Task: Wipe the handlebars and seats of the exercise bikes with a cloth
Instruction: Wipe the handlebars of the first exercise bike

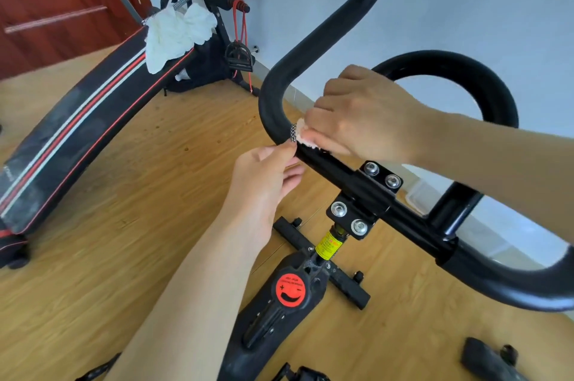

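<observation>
Left hand (267,177) under handlebar (273,91), thumb tip touching tube; fingers curled, can't tell if I grip anything. Right hand (363,113) clamps cloth (306,136) onto handlebar, just left of stem clamp (365,194). Best: wrap cloth round tube, keep firm pressure, follow bend upward. Cloth small, pale, bunched. Handlebar black, matte, curved.
</observation>
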